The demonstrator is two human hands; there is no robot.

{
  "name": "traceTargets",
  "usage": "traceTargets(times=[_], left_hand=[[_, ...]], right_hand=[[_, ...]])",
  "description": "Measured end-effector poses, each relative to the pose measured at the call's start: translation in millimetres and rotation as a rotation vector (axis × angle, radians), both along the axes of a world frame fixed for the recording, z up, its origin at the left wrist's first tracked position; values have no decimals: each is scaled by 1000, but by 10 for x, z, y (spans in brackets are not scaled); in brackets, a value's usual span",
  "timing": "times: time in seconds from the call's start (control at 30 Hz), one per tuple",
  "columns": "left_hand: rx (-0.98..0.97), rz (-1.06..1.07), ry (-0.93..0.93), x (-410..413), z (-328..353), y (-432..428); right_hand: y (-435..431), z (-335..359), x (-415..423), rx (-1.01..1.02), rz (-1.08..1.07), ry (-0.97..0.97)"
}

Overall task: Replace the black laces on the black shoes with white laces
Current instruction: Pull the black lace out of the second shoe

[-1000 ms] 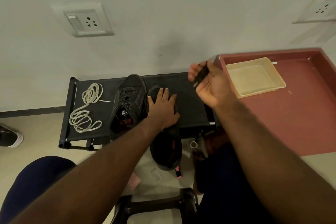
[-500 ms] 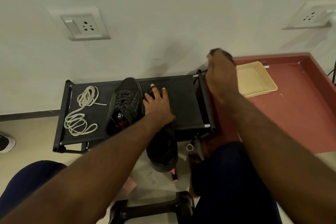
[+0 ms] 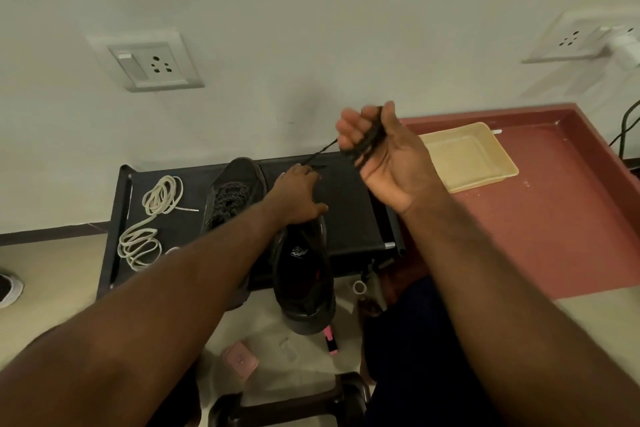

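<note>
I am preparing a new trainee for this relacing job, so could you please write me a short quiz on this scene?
1. True or false: the right hand grips a bundle of black lace.
2. Fill in: the left hand rests on a black ____.
3. Where do the white laces lie? A in the right hand; B on the black rack; C under the left hand.
Key: 1 true; 2 shoe; 3 B.

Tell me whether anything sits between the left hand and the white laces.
Yes: the laced black shoe lies on the black stand between the left hand and the white laces.
</note>
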State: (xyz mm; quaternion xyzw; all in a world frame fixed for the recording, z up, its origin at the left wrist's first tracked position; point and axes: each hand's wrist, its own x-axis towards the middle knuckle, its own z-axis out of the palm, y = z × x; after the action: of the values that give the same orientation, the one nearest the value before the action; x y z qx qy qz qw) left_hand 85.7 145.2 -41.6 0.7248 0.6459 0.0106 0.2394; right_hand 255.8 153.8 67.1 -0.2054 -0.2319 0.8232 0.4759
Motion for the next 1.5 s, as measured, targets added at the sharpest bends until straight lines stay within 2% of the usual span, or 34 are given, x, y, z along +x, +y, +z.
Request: traceTargets(times=[0.03,0.07,0.1,0.13,0.17,0.2,0.23,0.27,0.33,0.37,0.43,0.47,0.53,0.6,0.63,0.67,0.7,0.73,0.8,0.87,0.97,1.03,1.07,1.13,1.27,1.4,1.5], left_hand=[[41,-19,-44,9,29,-33],[86,-37,-74,12,61,-64],[125,-53,-86,8,88,-85],[162,-70,-88,-1,118,-109],[200,-84,-95,-10,151,-124],[248,-88,-118,-23,202,-132],[303,-80,-153,-34,262,-125],[361,-64,-198,-42,328,-110],[467,-19,-298,-59,450,-53],[510,4,-349,-59,488,-15],[563,58,-447,-29,545,45],[566,101,-494,4,568,52],[525,172,-567,89,613,21],[332,148,-647,186,677,-75],[191,122,-690,245,718,-149],[67,94,-725,302,745,-219],[-23,81,-749,353,777,-287],[-69,81,-753,388,804,-347],[-53,83,-722,398,859,-414],[3,62,-632,342,910,-420],[74,69,-446,285,877,-416],[169,82,-270,291,802,-446],[211,101,-238,302,769,-468],[214,182,-366,331,737,-495],[-107,390,-879,456,721,-506],[-34,590,-916,630,640,-573],[72,675,-867,703,589,-583]], right_hand=[[93,-27,-76,34,-166,0],[178,-56,-125,94,-311,-112],[263,-109,-140,187,-421,-366],[329,-184,-114,314,-476,-734],[375,-281,-47,481,-440,-1128],[390,-346,21,653,-291,-1443],[374,-392,77,790,-80,-1656],[339,-420,117,879,119,-1781],[249,-426,138,921,365,-1882],[202,-402,133,877,426,-1863],[76,-306,99,646,475,-1650],[5,-244,94,481,482,-1454],[-90,-113,77,165,376,-884],[-104,-27,29,-41,94,-314],[-87,-34,-3,-61,-77,-167],[-73,-57,-39,-27,-217,-142],[-67,-110,-56,51,-311,-237],[-90,-162,-61,147,-354,-423],[-184,-301,-25,311,-306,-859],[-297,-399,10,374,-192,-1075],[-451,-418,-57,270,-73,-1073],[-520,-418,-102,208,6,-1156],[-538,-408,-106,184,42,-1195],[-530,-394,-60,85,99,-1147],[-511,-361,39,-73,209,-860],[-504,-370,52,-61,232,-844],[-487,-384,56,-56,170,-838]])
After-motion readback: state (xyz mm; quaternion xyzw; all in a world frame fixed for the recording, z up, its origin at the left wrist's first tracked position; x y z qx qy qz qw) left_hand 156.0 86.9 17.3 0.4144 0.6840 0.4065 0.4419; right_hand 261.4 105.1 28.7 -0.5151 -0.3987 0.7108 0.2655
